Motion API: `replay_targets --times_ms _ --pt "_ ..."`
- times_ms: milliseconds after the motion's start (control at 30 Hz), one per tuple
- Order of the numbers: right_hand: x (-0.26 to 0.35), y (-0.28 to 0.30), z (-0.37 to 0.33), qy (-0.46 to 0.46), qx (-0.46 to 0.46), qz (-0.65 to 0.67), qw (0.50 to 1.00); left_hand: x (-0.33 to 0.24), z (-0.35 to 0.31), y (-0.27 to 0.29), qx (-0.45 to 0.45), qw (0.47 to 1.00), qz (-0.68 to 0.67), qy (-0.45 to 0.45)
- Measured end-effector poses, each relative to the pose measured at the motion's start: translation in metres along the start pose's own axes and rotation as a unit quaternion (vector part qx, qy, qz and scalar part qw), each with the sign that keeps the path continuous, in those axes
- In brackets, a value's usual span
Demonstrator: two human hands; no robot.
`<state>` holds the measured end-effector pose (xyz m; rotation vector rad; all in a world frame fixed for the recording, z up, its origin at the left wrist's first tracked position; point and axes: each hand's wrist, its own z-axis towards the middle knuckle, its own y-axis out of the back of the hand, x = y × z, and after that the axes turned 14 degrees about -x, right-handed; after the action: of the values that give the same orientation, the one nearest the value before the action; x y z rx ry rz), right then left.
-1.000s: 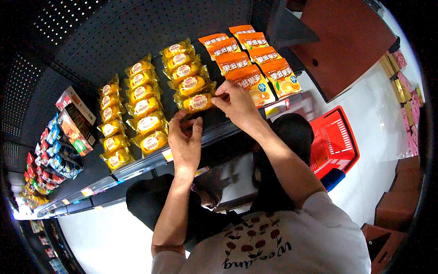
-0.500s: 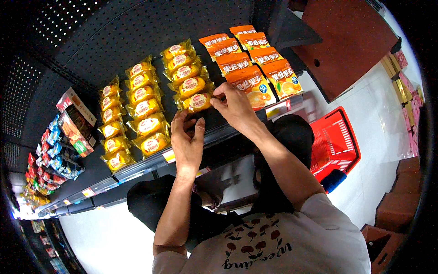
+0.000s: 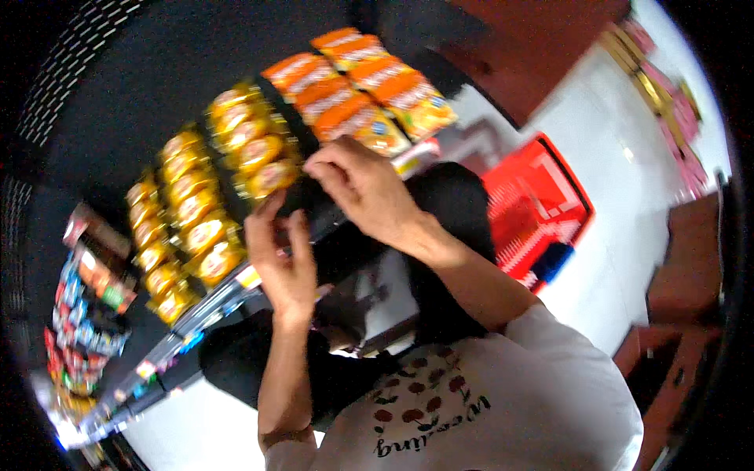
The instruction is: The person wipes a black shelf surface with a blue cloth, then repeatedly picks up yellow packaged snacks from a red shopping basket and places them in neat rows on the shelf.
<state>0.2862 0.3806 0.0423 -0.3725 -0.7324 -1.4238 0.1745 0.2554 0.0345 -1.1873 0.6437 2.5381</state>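
Observation:
Motion blurs the picture. Rows of small bread rolls in clear yellow wrappers stand on the black shelf (image 3: 310, 206). My left hand (image 3: 281, 263) is at the shelf's front edge, its thumb and fingers apart, fingertips just below the front wrapped bread (image 3: 275, 177) of the right-hand row. Nothing shows in it. My right hand (image 3: 363, 192) hovers right of that same bread with its fingers bent and the thumb a little apart. I see nothing between them. Whether either hand touches the wrapper cannot be made out.
Orange pouches (image 3: 349, 118) lie in two overlapping rows right of the breads. Two more bread rows (image 3: 192, 200) and boxes (image 3: 98, 251) with bagged snacks (image 3: 82, 314) stand leftward. A red shopping basket (image 3: 542, 212) is on the floor beside my knee; brown boxes (image 3: 683, 267) stand far right.
The view has swung, so shelf and goods appear shifted left and tilted. Both hands stay by the front bread of the right-hand row; the right hand's thumb and fingers look slightly looser.

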Motion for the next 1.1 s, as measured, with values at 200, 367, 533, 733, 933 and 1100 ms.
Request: replay_targets --times_ms 200,367,533,733,933,1100 --pt "0.013 0.115 -0.047 -0.099 -0.079 -0.026 0.992 -0.016 -0.023 -0.013 0.083 0.996 -0.036 -0.015" --pt "-0.061 0.211 -0.115 -0.366 -0.137 -0.135 0.910 -0.012 -0.037 -0.025 0.127 0.990 -0.050 0.041" --pt "-0.207 0.305 -0.244 -0.364 0.045 -0.456 0.811 -0.014 -0.048 -0.040 0.169 0.985 -0.040 0.019" --pt "-0.314 0.380 -0.306 -0.439 0.148 -0.600 0.652 -0.015 -0.065 -0.056 0.194 0.980 -0.026 0.044" --pt "-0.381 0.430 -0.352 -0.436 0.193 -0.631 0.611 -0.005 -0.077 -0.063 0.215 0.975 0.027 0.040" --pt "-0.378 0.426 -0.338 -0.422 0.224 -0.620 0.622 -0.010 -0.083 -0.071 0.226 0.973 0.034 0.041"
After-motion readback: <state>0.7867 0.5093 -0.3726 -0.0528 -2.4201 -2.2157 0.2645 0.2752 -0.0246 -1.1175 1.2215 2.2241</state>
